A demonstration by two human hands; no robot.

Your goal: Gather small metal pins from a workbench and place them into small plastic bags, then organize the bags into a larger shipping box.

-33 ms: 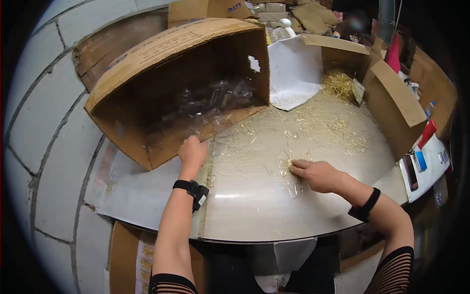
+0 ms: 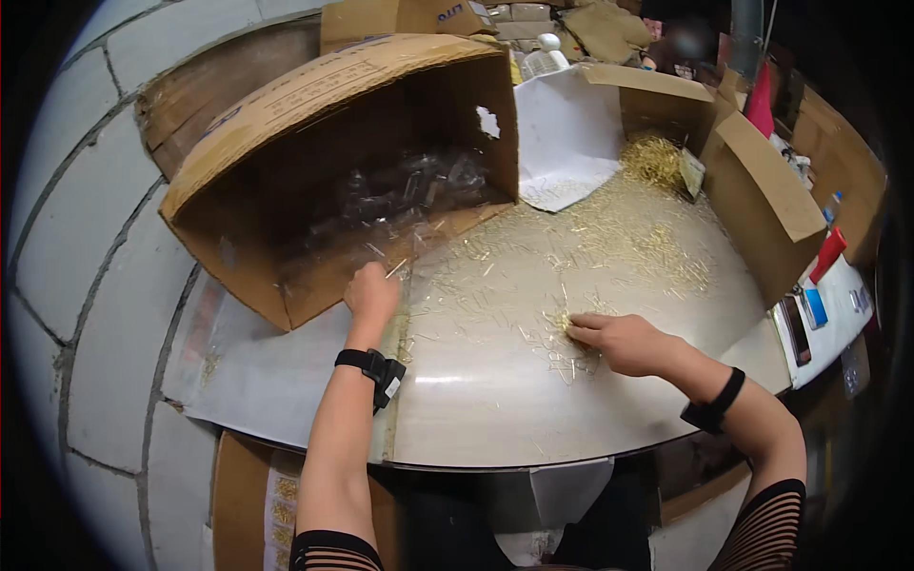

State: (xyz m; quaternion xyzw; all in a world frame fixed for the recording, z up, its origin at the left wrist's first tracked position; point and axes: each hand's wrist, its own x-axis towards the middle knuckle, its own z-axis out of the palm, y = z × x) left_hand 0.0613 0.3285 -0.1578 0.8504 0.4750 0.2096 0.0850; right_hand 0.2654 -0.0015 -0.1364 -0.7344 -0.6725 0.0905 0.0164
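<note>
My left hand [image 2: 372,291] is at the front lip of a large cardboard box [image 2: 305,95] lying on its side. Its fingers are curled in, and a thin pale sliver [image 2: 396,269] shows at the fingertips; what it belongs to I cannot make out. Clear plastic cases [image 2: 414,186] lie jumbled inside the box. On the metal tabletop [image 2: 476,400] my right hand [image 2: 624,344] reaches in from the right, palm down. Its fingertips are pressed together on a small cluster of gold wire clips [image 2: 562,354]. More gold clips [image 2: 666,252] are scattered farther back.
A heap of gold clips [image 2: 652,162] lies against cardboard walls [image 2: 766,181] at the back right, beside a white sheet [image 2: 566,138]. A phone [image 2: 796,331] and a blue item [image 2: 814,309] rest at the right edge. Grey block wall [image 2: 105,257] stands left. Another person [image 2: 685,59] is far back.
The view has shifted slightly. A pale sliver now shows at my left fingertips, and that hand has turned a little. My right fingers stay among the gold clips.
</note>
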